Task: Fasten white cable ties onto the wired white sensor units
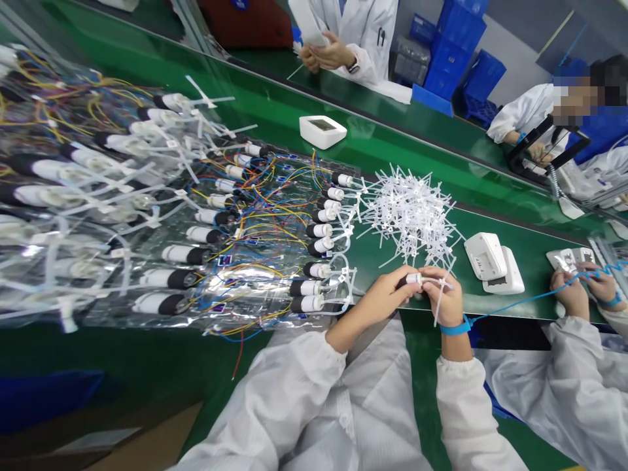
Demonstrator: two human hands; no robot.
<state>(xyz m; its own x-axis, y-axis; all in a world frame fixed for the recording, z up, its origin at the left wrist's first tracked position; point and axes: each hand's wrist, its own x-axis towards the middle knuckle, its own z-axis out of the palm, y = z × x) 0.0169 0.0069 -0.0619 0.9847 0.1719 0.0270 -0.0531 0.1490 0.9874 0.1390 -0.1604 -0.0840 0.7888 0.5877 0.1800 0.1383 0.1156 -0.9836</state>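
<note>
My left hand (387, 293) is closed round a small black-and-white cylindrical part (411, 280) with wires. My right hand (444, 294), with a blue wrist strap (455, 326), pinches a white T-shaped tube piece (440, 294) against the part's white end. Both hands hover over the green belt (275, 111), just below a heap of loose white T-pieces (411, 212). To the left lie rows of similar cylinders (314, 268) with coloured wires and white tubing, on clear plastic.
White device housings lie on the belt (493, 261), (322, 131). A co-worker's hands (583, 288) at the right hold a blue cable. Other people in white coats sit across the belt (343, 46), (534, 118). Blue crates (456, 46) stand behind.
</note>
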